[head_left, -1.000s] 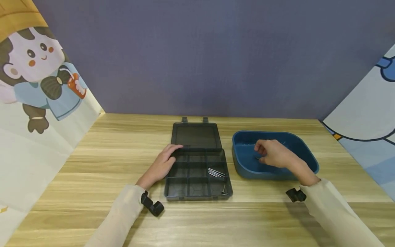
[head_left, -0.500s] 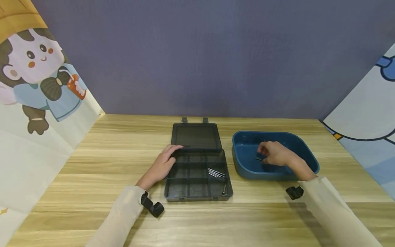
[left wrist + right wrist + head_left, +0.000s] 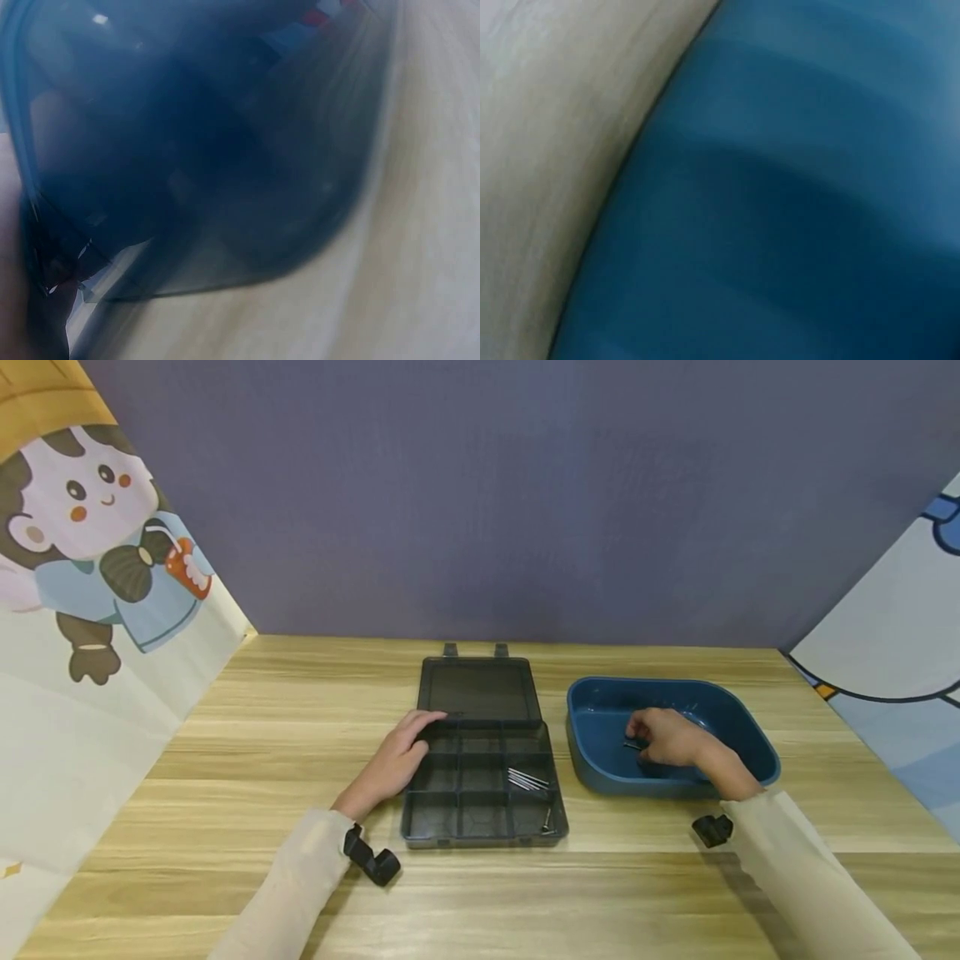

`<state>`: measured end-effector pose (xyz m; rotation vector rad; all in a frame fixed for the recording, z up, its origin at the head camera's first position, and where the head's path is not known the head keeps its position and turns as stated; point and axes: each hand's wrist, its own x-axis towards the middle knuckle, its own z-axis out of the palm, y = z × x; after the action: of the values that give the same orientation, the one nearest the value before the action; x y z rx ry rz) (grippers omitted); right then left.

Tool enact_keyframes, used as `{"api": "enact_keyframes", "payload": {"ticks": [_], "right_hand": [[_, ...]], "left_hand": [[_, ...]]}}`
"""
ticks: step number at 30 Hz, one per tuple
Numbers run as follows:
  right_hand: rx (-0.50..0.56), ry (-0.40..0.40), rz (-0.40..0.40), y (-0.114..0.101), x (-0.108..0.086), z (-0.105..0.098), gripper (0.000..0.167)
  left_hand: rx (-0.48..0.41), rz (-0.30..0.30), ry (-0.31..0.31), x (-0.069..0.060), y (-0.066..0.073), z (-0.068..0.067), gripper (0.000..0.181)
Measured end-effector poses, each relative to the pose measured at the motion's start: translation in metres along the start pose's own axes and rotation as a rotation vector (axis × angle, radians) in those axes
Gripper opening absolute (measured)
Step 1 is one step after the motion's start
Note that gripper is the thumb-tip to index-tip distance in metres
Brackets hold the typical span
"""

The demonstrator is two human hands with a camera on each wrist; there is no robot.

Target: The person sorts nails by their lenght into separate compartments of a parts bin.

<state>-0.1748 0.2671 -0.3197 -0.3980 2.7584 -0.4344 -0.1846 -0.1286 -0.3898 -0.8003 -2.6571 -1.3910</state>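
Note:
A dark translucent organizer box [image 3: 482, 797] with its lid laid back stands mid-table. My left hand [image 3: 386, 767] rests on its left edge, the index finger stretched toward the hinge side. Several slim silver pins [image 3: 528, 779] lie in a right-hand compartment, and a small screw [image 3: 547, 820] lies in the front right one. My right hand [image 3: 667, 739] is down inside the blue bin [image 3: 600, 781], fingers bent. Close to its thumb and fingertips is a small dark screw-like piece [image 3: 632, 745]; whether they pinch it cannot be seen. The right wrist view shows only blurred bin wall [image 3: 742, 225].
The open lid [image 3: 478, 687] lies toward the back of the wooden table [image 3: 315, 693]. A purple-grey panel [image 3: 480, 502] rises behind the table, with printed panels at both sides. Black wrist cameras [image 3: 372, 857] jut from both cuffs.
My right hand has sunk a little and shifted slightly right inside the bin, so more of the dark piece shows. My left hand stays on the organizer's edge.

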Motion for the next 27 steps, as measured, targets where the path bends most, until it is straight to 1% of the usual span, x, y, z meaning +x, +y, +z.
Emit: {"api": "enact_keyframes", "payload": {"ticks": [5,9,12,15,22,27], "right_hand": [[0.003,-0.003,-0.012,-0.0008,0.0016,0.0012,0.021],[0.027,-0.028,-0.026,-0.0021,0.0023,0.0038,0.016],[0.043,-0.039,-0.030,-0.0021,0.0019,0.0056,0.018],[0.035,-0.035,-0.032,-0.0025,0.0018,0.0070,0.018],[0.019,-0.020,-0.037,-0.0042,0.0029,0.0077,0.020],[0.006,-0.024,-0.039,-0.0043,0.0019,0.0075,0.019]], "left_hand": [[0.000,0.005,0.004,0.0002,0.0003,-0.0010,0.047],[0.000,0.000,-0.003,-0.0001,0.0000,-0.0013,0.048],[-0.006,-0.005,-0.010,-0.0001,0.0001,-0.0013,0.047],[-0.012,-0.009,-0.011,-0.0004,0.0005,-0.0013,0.047],[-0.003,0.014,0.003,-0.0003,-0.0018,-0.0011,0.047],[-0.007,0.012,0.001,0.0000,-0.0012,-0.0003,0.047]]}}
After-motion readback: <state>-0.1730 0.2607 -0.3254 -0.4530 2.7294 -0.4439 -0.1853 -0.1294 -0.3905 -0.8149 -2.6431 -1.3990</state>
